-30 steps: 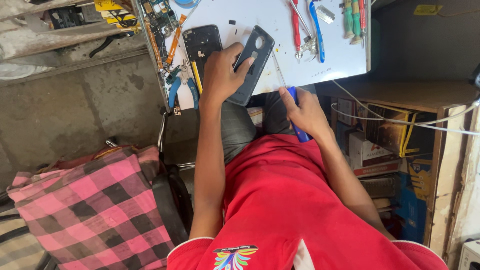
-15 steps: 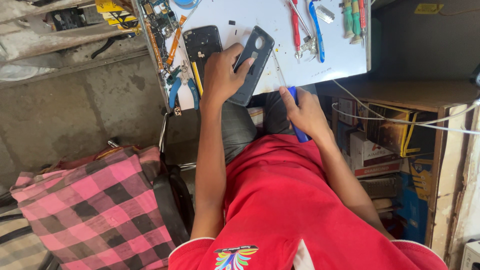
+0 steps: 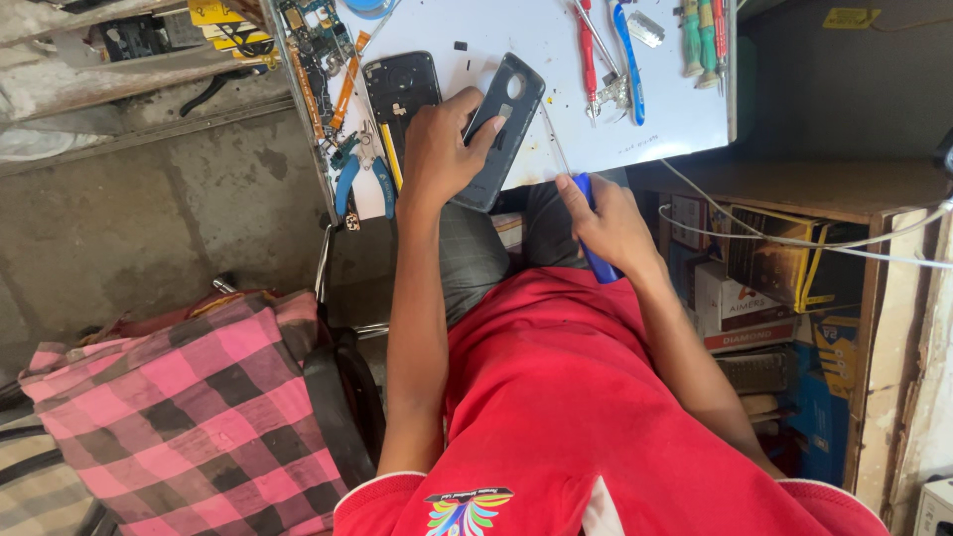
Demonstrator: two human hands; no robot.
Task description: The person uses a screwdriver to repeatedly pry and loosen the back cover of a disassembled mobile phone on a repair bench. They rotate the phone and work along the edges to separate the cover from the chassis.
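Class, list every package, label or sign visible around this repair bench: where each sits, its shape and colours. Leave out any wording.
Small yellow rectangular label: top right, on the dark wall.
Dark brown box with yellow edges: top of the shelf under the bench, right of the right hand.
White carton with red band: below the brown box.
Blue carton: lowest on the shelf.
Yellow printed tag: top left, beside circuit boards.

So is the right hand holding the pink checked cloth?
No, the right hand grips a blue-handled screwdriver at the table edge; the pink checked cloth lies apart, lower left.
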